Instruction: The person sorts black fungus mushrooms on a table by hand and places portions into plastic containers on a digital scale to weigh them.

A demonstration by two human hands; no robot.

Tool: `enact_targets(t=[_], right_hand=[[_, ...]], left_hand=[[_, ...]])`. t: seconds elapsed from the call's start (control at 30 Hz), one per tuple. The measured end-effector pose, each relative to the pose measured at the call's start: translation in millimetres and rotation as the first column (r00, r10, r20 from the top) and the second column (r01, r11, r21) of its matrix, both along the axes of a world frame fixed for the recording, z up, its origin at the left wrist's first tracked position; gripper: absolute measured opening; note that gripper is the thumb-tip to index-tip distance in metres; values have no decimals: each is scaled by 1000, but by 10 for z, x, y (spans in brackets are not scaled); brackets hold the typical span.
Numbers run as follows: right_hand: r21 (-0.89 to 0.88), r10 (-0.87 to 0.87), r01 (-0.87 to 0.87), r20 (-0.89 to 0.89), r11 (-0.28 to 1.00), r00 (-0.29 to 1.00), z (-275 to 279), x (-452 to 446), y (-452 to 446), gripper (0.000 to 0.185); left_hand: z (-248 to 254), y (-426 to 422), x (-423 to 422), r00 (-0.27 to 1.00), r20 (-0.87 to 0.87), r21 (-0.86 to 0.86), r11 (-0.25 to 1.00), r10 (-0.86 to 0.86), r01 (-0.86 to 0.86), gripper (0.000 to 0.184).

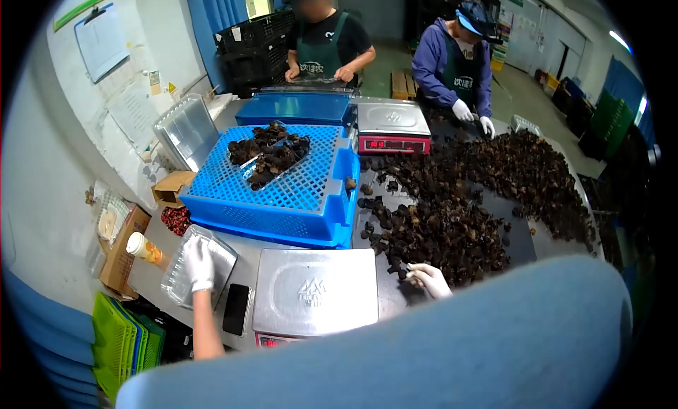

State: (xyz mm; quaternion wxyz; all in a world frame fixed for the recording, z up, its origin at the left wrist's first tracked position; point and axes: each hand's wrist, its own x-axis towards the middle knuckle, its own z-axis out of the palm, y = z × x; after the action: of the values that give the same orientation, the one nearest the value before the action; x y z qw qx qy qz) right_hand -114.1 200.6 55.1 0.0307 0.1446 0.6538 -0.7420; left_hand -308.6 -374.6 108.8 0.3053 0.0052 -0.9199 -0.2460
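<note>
My left hand [200, 266], in a white glove, is closed on the clear plastic tray [222, 257] at the left of the metal table; its fingertips are partly lost against the shiny plastic. At the near edge of a broad heap of dark, curled mushroom-like pieces [445, 236] is my right hand [429, 279], also gloved. Its fingers are half bent and apart, their tips close to a small dark piece [402, 273]. Between my hands lies a scale [316, 289] with a bare metal pan. A black phone [236, 309] rests between the tray and the scale.
An upturned blue crate [282, 190] carries a clear tray of dark pieces [268, 155]. Beyond it stands a second scale [393, 119]. Two people in green aprons work across the table. A paper cup [143, 247] and red items [176, 220] sit left. A blue surface blocks the foreground.
</note>
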Motion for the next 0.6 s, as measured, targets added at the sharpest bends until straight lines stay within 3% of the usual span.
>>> enact_targets(t=[0.03,0.07,0.1,0.17,0.2,0.27,0.33,0.43,0.53,0.6], right_hand=[[26,-19,19,10,999,1000,-138,166,80,25],[110,-36,30,52,993,998,-161,332,109,26],[175,-58,44,73,983,996,-164,462,113,26],[254,-103,80,79,964,992,-346,703,149,28],[308,-101,79,57,948,993,-353,805,150,27],[359,-91,88,-8,929,996,-349,994,215,27],[347,-196,193,-27,918,980,-358,1233,313,27],[314,-385,339,93,887,918,-75,1601,413,27],[335,-491,433,110,837,864,-257,1937,450,29],[560,-439,369,-10,742,898,-373,2044,364,30]], left_hand=[[167,-20,290,987,85,-158,980,136,-122,33],[24,-215,421,970,63,-301,931,235,-206,36],[-110,-415,528,959,83,-341,912,269,-227,33],[-415,-910,551,947,257,-215,967,194,-139,23],[-440,-957,541,972,187,-84,988,141,-127,22],[-294,-953,659,972,227,-126,991,63,-35,22],[12,-707,698,967,253,-115,993,13,17,24],[-215,-1216,483,915,363,-107,967,-177,229,27],[-89,-1043,407,907,372,-129,956,-198,262,25],[0,-846,436,924,337,-157,957,-181,244,24]])
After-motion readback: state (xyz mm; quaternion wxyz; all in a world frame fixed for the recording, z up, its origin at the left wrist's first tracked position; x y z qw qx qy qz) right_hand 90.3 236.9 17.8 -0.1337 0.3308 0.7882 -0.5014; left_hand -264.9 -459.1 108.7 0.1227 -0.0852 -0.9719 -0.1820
